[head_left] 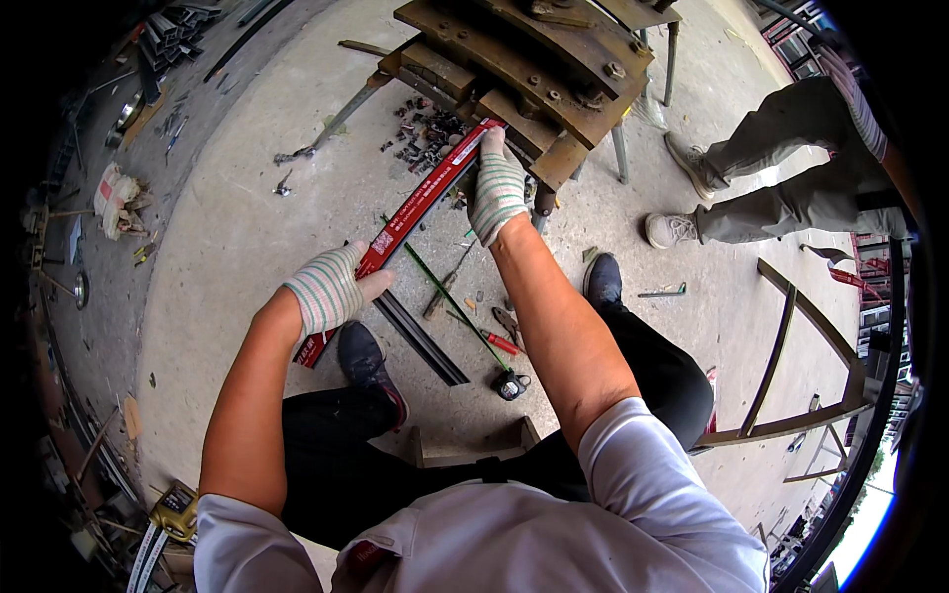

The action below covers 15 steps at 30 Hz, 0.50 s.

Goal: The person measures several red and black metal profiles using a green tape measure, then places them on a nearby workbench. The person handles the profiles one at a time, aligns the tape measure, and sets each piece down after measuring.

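A long metal profile strip point(420, 206) covered in red printed film slants from between my feet up to a heavy rusty metal press point(554, 69). My left hand point(331, 289), in a striped knit glove, is closed around its lower part. Near the far end my right hand point(497, 190), gloved alike, grips the strip beside the press's front edge. That far tip meets the press block; whether it sits inside a slot is hidden. Below the strip, a dark grooved profile point(420, 338) lies on the floor.
Small dark metal offcuts point(425, 133) lie under the press. Between my feet are a tape measure point(510, 383), a red-handled tool point(501, 342) and pliers point(505, 320). Another person's legs point(771, 148) stand at right, near a curved metal frame point(791, 420). A yellow tool point(175, 509) sits lower left.
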Tool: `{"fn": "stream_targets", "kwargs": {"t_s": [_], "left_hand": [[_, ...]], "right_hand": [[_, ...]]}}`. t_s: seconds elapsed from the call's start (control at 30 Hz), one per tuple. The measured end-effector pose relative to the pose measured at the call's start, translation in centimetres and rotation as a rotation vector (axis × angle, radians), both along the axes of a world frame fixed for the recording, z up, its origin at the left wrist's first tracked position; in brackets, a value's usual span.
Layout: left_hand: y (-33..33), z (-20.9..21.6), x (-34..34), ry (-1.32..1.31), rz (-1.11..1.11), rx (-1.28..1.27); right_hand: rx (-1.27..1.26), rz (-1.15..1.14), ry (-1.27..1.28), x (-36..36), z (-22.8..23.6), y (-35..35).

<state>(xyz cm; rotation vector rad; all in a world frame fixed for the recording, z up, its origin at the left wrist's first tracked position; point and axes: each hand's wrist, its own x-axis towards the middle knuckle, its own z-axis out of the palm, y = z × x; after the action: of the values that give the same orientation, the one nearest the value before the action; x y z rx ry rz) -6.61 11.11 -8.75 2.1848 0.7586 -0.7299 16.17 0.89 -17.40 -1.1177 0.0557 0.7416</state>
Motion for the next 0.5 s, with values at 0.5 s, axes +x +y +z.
{"fn": "stream_targets", "kwargs": {"t_s": [0.5], "left_hand": [[-0.4,0.2,-0.3,-0.077,-0.01,0.087]], "right_hand": [[-0.225,0.058,-0.113,0.5,1.6,-0.6]]}}
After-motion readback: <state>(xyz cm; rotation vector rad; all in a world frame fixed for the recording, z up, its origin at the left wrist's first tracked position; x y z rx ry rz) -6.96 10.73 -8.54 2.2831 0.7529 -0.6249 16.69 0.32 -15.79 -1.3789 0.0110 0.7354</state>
